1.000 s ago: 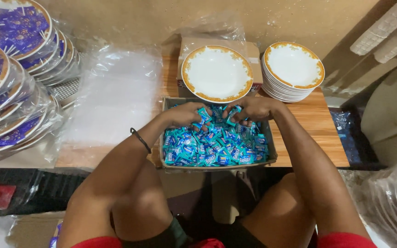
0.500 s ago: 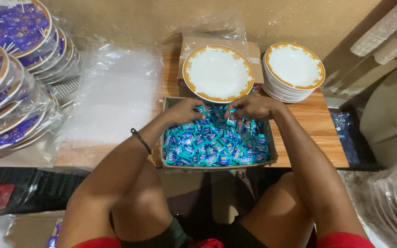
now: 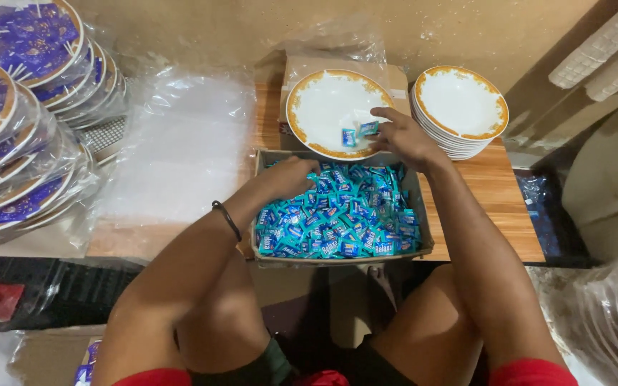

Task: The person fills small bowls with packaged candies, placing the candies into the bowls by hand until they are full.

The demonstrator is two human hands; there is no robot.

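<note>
The wooden tabletop [image 3: 495, 193] in front of you carries everything, with sheets of clear plastic wrap [image 3: 180, 143] spread over its left half. Nearest you sits the cardboard box [image 3: 337, 256], full of small blue-wrapped candies [image 3: 345, 214]. Just beyond the box's far wall lies the single white plate with a gold rim [image 3: 323, 107], and to the right of it a stack of like plates [image 3: 460, 107].

Your right hand [image 3: 402, 139] is the nearer one to the plate: it reaches over the plate's near right edge, fingers [image 3: 388, 114] loosely curled round one candy [image 3: 368, 128]; a second candy [image 3: 348, 137] lies on the plate just left of it. Your left hand [image 3: 287, 177] rests palm down in the box's far left corner, fingers buried among the candies; you cannot tell whether they have closed on any.
</note>
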